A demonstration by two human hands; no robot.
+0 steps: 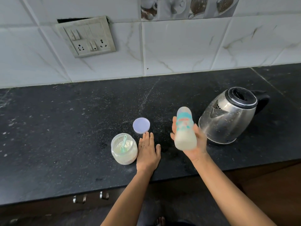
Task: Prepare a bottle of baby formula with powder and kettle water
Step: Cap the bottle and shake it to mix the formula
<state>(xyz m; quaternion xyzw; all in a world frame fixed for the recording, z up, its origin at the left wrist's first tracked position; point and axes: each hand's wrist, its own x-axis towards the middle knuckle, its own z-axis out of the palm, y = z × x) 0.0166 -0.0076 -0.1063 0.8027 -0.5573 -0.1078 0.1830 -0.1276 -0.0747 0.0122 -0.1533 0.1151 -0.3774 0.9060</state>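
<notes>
My right hand (197, 144) grips a baby bottle (185, 128) above the black counter, tilted and blurred, with milky liquid in its lower part and a clear cap on top. My left hand (147, 150) rests flat on the counter with straight fingers, right beside an open clear jar of white powder (124, 149). A green scoop (124, 145) stands in the powder. The jar's pale lid (141, 125) lies flat just beyond my left fingertips. A steel kettle (228, 116) with a black lid and handle stands to the right of the bottle.
The black stone counter (65, 128) runs to a tiled wall with a switch and socket plate (86, 36). Its front edge lies near my forearms, with drawer handles (91, 197) below. Open counter space lies to the left of the jar.
</notes>
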